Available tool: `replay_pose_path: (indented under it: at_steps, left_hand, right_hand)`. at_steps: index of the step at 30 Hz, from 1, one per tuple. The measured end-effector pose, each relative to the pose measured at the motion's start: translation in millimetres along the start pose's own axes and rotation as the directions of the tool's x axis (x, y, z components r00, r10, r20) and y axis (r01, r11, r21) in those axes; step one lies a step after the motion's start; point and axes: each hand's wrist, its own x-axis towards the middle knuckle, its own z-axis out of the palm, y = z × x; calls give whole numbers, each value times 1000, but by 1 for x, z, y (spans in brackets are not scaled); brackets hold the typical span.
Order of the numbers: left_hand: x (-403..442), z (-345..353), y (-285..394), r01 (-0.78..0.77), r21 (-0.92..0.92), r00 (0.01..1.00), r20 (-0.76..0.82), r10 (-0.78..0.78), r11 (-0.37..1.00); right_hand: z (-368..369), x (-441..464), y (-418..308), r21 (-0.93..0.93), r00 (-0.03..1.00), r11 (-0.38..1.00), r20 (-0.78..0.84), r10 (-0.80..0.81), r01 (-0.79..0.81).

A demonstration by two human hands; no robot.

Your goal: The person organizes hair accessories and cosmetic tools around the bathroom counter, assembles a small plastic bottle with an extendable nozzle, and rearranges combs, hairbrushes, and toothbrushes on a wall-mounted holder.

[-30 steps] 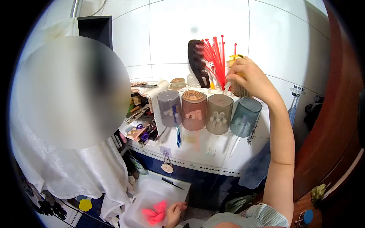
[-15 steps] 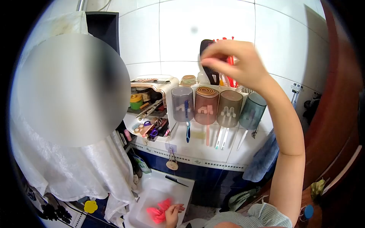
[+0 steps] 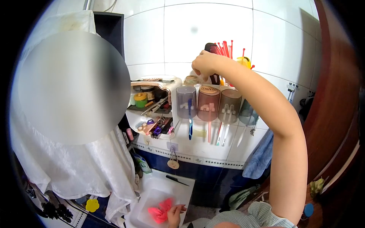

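My right hand (image 3: 204, 64) reaches over the top of the wall rack, its fingers bent down near the round jar (image 3: 191, 80) and in front of the black comb (image 3: 211, 47). Its fingertips are partly hidden, so I cannot make out what they hold. Red sticks (image 3: 227, 49) and a yellow comb (image 3: 243, 61) stand behind my forearm. Low down, my left hand (image 3: 175, 215) is beside a bright pink cloth (image 3: 161, 210) over the white basin (image 3: 187, 189); its fingers are curled, and whether they grip anything is unclear.
Four cups hang in a row, among them a pink one (image 3: 208, 108), with toothbrushes below. Left of them is an open white cabinet (image 3: 175, 99) with scissors and jars. A white cloth (image 3: 83, 171) hangs at the left, a blue towel (image 3: 258, 155) at the right.
My right hand has moved left from the yellow comb, past the red sticks, and lowered to the rack's top near the round jar. My left hand stays by the pink cloth. The view has shifted slightly.
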Motion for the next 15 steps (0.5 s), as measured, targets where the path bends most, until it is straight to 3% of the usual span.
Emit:
replay_pose_path:
  at_steps: [3,6,10,12,15]
  left_hand:
    - [2,-3,-2,31,28,999,-39,-30,999]
    - [3,-7,-10,17,25,999,-37,-16,1000]
    - [2,-5,-19,9,2,998,-59,-9,1000]
    - [6,-9,-33,84,2,993,-88,-83,996]
    - [6,2,-8,65,48,997,-48,-63,997]
  right_hand:
    - [-20,-9,3,150,997,986,-23,75,-70]
    - [-28,-4,20,263,984,965,-173,49,-1]
    - [-56,-30,18,228,907,973,-405,118,-25]
    - [-63,-51,12,267,743,961,-656,130,68]
    - [-59,-98,-27,374,466,888,-857,221,267]
